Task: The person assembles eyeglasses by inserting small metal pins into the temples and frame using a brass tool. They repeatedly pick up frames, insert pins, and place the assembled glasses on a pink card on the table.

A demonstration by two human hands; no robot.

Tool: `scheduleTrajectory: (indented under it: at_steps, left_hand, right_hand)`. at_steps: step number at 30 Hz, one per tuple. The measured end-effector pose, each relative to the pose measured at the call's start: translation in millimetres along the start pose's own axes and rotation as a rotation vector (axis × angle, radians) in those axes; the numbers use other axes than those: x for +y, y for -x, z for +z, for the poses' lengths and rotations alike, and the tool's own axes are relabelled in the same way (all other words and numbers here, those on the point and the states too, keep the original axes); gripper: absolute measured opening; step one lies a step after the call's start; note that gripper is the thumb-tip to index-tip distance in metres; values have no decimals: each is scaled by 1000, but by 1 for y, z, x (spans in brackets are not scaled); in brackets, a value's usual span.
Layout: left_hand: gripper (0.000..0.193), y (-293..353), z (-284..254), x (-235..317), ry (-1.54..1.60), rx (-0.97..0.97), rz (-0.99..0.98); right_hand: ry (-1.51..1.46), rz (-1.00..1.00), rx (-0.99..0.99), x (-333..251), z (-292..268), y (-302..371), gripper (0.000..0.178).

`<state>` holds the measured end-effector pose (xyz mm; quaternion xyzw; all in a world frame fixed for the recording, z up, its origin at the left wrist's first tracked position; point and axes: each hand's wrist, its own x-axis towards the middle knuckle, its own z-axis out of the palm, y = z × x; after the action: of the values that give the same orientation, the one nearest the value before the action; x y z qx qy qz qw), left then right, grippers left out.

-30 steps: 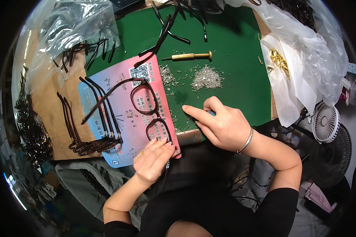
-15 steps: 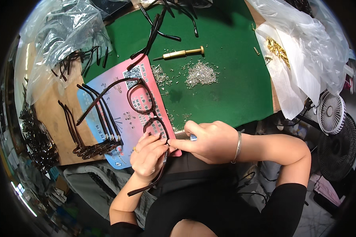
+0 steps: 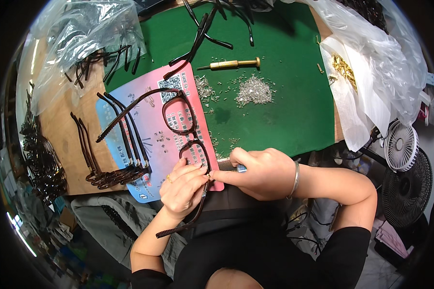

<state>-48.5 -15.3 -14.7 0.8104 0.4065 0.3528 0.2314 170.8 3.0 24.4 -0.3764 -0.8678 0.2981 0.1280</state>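
My left hand [image 3: 183, 189] is closed on a dark brown eyeglass frame [image 3: 195, 129] near the hinge of its lower rim. One temple of the frame reaches up and left across a pink and blue printed card [image 3: 171, 166]; the other hangs down past my left wrist. My right hand [image 3: 263, 172] is curled around a tool whose blue end [image 3: 241, 168] shows between the fingers; its kind is hidden. The right index fingertip touches the hinge area, close to my left fingertips.
Loose temples [image 3: 125, 130] and folded brown frames [image 3: 113, 178] lie to the left. Behind the card are a brass screwdriver [image 3: 231, 64] and piles of tiny silver parts [image 3: 255, 91] on a green mat [image 3: 294, 115]. Gold parts [image 3: 343, 70] rest on white paper at right, near a fan [image 3: 401, 147].
The view has shifted slightly, so the tabletop things sit a little further right. Both hands stay at the hinge, with the frame still held.
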Motion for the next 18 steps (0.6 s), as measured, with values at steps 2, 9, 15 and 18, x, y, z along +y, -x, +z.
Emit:
scheduleTrajectory:
  at_steps: [2,9,15,18]
  left_hand:
    - [17,0,1,0,8,10,1]
    - [18,-2,0,3,1,-2,-19]
    - [18,2,2,1,4,24,-20]
    - [18,2,3,-1,8,25,-2]
  right_hand:
    - [-11,-4,-14,1,-1,0,42]
    - [27,-35,23,1,2,0,38]
    - [93,-27,1,0,9,-3,28]
    - [123,-41,-3,-1,5,-7,26]
